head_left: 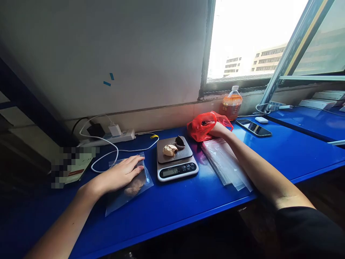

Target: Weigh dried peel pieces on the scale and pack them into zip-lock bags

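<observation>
My left hand (124, 173) lies flat, fingers stretched out, on a clear plastic bag (113, 205). Inside that bag is a brownish lump (135, 187), partly under the hand. My right hand (215, 129) reaches into a red plastic bag (196, 131), which hides its fingers. Between the hands stands a digital kitchen scale (161, 158) with its display lit. On its plate sit a pale, papery-looking piece (169, 150) and a dark, hollow, shell-like piece (179, 142). Beneath my right forearm lies a stack of clear plastic bags (221, 162).
Behind the red bag stands a drink bottle (234, 104). A phone (253, 127) and a white earbud case (261, 119) lie to its right. At the back left are a power strip (128, 135), a white cable (118, 155) and a packet (81, 167). The blue table (172, 208) ends at its front edge.
</observation>
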Demonstrator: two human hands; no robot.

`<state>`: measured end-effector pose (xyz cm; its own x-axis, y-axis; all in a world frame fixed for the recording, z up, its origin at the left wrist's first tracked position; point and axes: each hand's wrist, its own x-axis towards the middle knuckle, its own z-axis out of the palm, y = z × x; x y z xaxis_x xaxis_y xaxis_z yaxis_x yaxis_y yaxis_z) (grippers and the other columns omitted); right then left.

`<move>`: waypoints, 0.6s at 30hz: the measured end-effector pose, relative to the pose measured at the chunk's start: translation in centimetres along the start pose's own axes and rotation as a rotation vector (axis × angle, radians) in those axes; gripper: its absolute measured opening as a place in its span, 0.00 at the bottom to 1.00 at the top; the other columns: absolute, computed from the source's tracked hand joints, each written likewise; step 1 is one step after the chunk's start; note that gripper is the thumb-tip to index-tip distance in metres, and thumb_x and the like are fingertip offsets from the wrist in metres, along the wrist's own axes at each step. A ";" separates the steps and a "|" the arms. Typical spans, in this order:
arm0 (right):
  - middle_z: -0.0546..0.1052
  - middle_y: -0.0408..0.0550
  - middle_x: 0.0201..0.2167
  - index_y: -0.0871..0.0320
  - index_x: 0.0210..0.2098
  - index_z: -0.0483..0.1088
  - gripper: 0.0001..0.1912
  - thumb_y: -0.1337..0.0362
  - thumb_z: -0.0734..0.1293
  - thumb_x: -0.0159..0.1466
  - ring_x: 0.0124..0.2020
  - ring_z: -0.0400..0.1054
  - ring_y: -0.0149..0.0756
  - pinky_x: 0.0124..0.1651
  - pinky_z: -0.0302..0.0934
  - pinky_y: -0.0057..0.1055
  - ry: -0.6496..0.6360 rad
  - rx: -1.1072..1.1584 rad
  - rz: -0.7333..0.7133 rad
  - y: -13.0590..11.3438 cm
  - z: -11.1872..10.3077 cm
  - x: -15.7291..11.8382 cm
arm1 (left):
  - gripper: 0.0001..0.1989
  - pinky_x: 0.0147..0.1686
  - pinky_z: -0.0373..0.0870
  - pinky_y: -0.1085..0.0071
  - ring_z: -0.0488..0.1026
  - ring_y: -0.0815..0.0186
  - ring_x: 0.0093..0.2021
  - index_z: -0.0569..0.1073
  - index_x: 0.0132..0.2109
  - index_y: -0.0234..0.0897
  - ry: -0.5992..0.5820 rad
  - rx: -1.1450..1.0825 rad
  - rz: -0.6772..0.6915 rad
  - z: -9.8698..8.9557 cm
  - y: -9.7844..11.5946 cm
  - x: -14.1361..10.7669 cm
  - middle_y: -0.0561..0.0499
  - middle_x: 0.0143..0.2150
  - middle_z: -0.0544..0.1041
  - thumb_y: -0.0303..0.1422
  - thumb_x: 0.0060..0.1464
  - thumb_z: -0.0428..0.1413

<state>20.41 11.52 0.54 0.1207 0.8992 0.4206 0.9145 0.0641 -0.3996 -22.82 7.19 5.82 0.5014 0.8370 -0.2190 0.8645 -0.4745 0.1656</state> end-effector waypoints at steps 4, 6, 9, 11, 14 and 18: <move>0.81 0.53 0.38 0.58 0.37 0.77 0.09 0.66 0.68 0.57 0.38 0.73 0.42 0.42 0.65 0.31 -0.033 0.003 0.048 0.4 0.0 0.0 | 0.34 0.66 0.53 0.52 0.54 0.52 0.70 0.59 0.68 0.36 0.003 0.003 -0.008 0.1 -0.2 0.1 0.45 0.70 0.58 0.50 0.62 0.38; 0.81 0.53 0.39 0.58 0.38 0.77 0.10 0.66 0.67 0.57 0.38 0.73 0.42 0.41 0.65 0.31 -0.042 0.010 0.065 0.4 0.0 0.1 | 0.34 0.66 0.54 0.53 0.54 0.52 0.70 0.58 0.68 0.36 0.001 0.001 -0.009 0.2 -0.3 0.2 0.45 0.70 0.58 0.50 0.62 0.38; 0.81 0.53 0.40 0.58 0.39 0.77 0.11 0.67 0.67 0.57 0.38 0.74 0.43 0.41 0.65 0.32 -0.042 0.034 0.077 0.3 0.0 0.0 | 0.34 0.67 0.52 0.53 0.52 0.53 0.70 0.57 0.69 0.37 -0.003 -0.004 -0.008 0.2 -0.5 0.2 0.45 0.71 0.57 0.51 0.62 0.38; 0.81 0.53 0.40 0.58 0.39 0.77 0.11 0.68 0.66 0.56 0.39 0.74 0.43 0.42 0.65 0.31 -0.029 0.060 0.082 0.2 0.0 0.0 | 0.35 0.67 0.50 0.53 0.51 0.54 0.71 0.56 0.69 0.37 -0.007 -0.009 -0.011 0.3 -0.6 0.2 0.46 0.71 0.56 0.52 0.63 0.37; 0.80 0.53 0.41 0.60 0.38 0.76 0.11 0.69 0.65 0.57 0.42 0.73 0.43 0.44 0.64 0.31 0.013 0.107 0.090 0.2 -0.1 -0.1 | 0.35 0.67 0.51 0.52 0.51 0.53 0.71 0.56 0.69 0.39 -0.007 -0.026 -0.017 0.3 -0.6 0.1 0.46 0.71 0.55 0.52 0.63 0.38; 0.81 0.52 0.37 0.61 0.33 0.76 0.07 0.68 0.66 0.56 0.40 0.73 0.41 0.44 0.64 0.29 0.077 0.175 0.135 0.7 -0.7 -0.4 | 0.34 0.67 0.51 0.51 0.51 0.53 0.71 0.56 0.69 0.40 -0.006 -0.034 -0.018 0.2 -0.5 -0.1 0.47 0.71 0.55 0.53 0.63 0.38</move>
<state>21.32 10.91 0.66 0.2730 0.8695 0.4117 0.8080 0.0250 -0.5886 -23.27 7.33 5.59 0.4865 0.8434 -0.2281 0.8715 -0.4501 0.1944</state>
